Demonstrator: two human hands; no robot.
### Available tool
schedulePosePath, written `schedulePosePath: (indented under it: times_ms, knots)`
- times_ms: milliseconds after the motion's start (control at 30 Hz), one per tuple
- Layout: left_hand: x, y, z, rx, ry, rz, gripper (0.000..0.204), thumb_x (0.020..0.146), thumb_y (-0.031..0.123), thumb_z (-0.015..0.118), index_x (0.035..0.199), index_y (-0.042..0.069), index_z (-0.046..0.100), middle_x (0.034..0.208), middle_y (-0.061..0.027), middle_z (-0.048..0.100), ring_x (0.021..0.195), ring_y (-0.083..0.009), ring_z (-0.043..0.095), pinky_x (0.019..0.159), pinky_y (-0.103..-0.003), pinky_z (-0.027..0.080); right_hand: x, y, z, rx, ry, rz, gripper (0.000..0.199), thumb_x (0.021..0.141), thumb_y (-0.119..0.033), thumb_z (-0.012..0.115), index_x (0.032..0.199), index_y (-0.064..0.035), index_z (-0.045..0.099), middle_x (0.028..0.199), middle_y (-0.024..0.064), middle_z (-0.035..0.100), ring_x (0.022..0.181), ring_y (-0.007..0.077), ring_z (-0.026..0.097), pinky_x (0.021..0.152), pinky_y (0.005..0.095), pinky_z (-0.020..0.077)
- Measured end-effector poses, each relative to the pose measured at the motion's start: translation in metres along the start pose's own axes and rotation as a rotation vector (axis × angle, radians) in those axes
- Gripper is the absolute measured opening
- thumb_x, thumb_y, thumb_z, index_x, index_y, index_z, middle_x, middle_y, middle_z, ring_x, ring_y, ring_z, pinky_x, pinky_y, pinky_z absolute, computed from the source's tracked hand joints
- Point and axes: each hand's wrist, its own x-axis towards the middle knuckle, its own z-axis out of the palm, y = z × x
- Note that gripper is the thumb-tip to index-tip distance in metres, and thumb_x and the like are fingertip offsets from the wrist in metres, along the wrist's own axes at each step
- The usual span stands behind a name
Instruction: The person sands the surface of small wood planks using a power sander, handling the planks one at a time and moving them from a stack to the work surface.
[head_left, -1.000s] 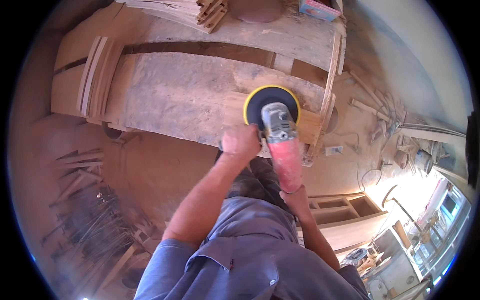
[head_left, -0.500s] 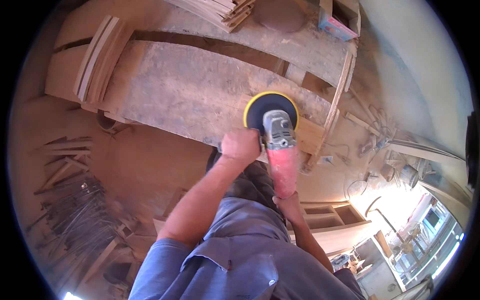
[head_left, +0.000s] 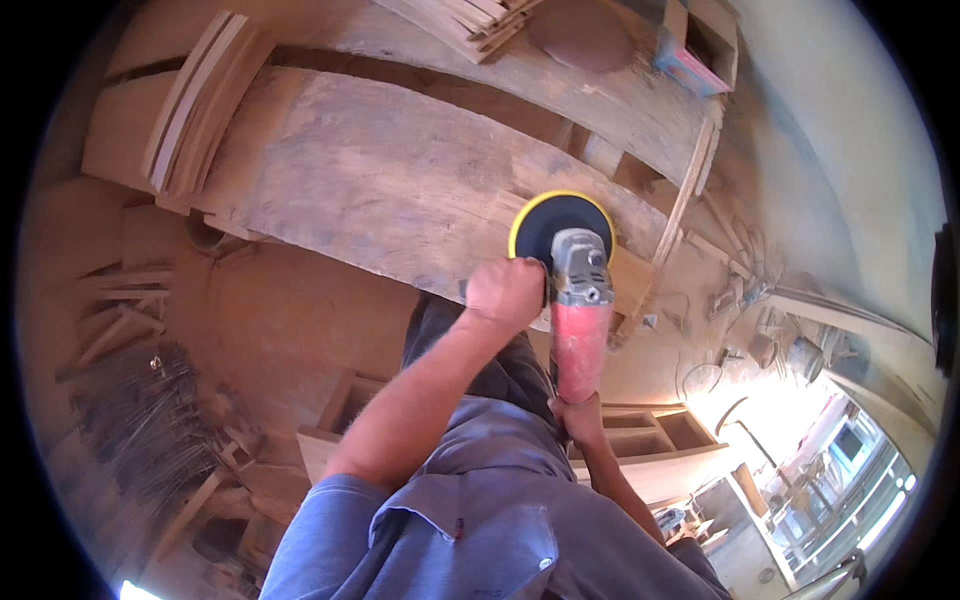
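A disc sander (head_left: 581, 345) with a red body and a grey gear head lies in front of me, over the workbench's near right part. Its round black pad with a yellow rim (head_left: 536, 222) points away from me; whether it touches the wood I cannot tell. My left hand (head_left: 507, 292) is wrapped round the side handle, left of the gear head. At the rear end of the red body, my right hand (head_left: 578, 418) is closed on the grip, most of which is hidden. Under the pad runs a dusty wooden workbench (head_left: 370, 170) with a paler board at its right end.
Curved wooden strips (head_left: 205, 105) are stacked on the bench's left end. Farther back lie more thin strips (head_left: 470, 22), a brown disc (head_left: 582, 35) and an open cardboard box (head_left: 697, 45). Scrap wood and rods (head_left: 140, 420) litter the floor at left. A wooden frame (head_left: 650, 440) stands at right.
The sander and both hands have shifted slightly right and nearer in the picture. The bench view has shifted a little too. Both hands keep their hold.
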Motion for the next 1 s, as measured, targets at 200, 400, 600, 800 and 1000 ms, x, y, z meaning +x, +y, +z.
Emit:
schedulePosePath:
  times_ms: [200,400,600,800,1000]
  knots:
    - [-0.006,-0.028,-0.011,0.125,0.069,-0.139,0.018,0.075,0.022,0.070,0.087,0.008,0.070,0.084,-0.0177,0.073,0.082,-0.0356,0.073,0.073,-0.047,0.058,0.011,-0.039,0.018,-0.194,0.069,-0.203,0.022,0.074,-0.014,0.073,0.085,0.0045,0.068,0.079,0.0212,0.071,0.079,0.0318,0.073,0.067,0.0400,0.0535]
    - [0.006,0.011,0.008,0.225,-0.008,-0.080,0.020,0.076,0.023,0.070,0.090,0.008,0.069,0.084,-0.0189,0.072,0.080,-0.0366,0.072,0.074,-0.048,0.057,0.000,-0.009,0.002,-0.149,0.107,-0.035,0.036,0.073,-0.020,0.072,0.100,0.0042,0.068,0.095,0.0287,0.070,0.099,0.0423,0.069,0.082,0.0457,0.0551]
    - [0.018,0.071,0.032,0.258,-0.113,0.050,0.019,0.076,0.019,0.068,0.090,0.007,0.069,0.085,-0.0198,0.072,0.083,-0.0367,0.073,0.075,-0.047,0.058,-0.010,0.031,-0.026,-0.105,0.194,0.036,0.029,0.071,-0.020,0.070,0.088,0.0037,0.069,0.088,0.0280,0.070,0.094,0.0427,0.070,0.077,0.0464,0.0558]
    - [0.026,0.118,0.057,0.257,-0.179,0.148,0.015,0.078,0.016,0.065,0.088,0.006,0.070,0.087,-0.0188,0.073,0.085,-0.0358,0.073,0.077,-0.045,0.058,-0.012,0.084,-0.044,-0.018,0.195,0.127,0.031,0.069,-0.019,0.074,0.084,0.0075,0.068,0.082,0.0244,0.070,0.086,0.0333,0.073,0.074,0.0440,0.0552]
    - [0.029,0.145,0.075,0.232,-0.203,0.251,0.016,0.080,0.014,0.064,0.091,0.007,0.072,0.090,-0.0194,0.073,0.088,-0.0350,0.073,0.078,-0.045,0.058,-0.026,0.089,-0.057,0.191,0.133,0.298,0.030,0.069,-0.018,0.075,0.083,0.0071,0.068,0.080,0.0211,0.069,0.082,0.0214,0.070,0.071,0.0387,0.0533]
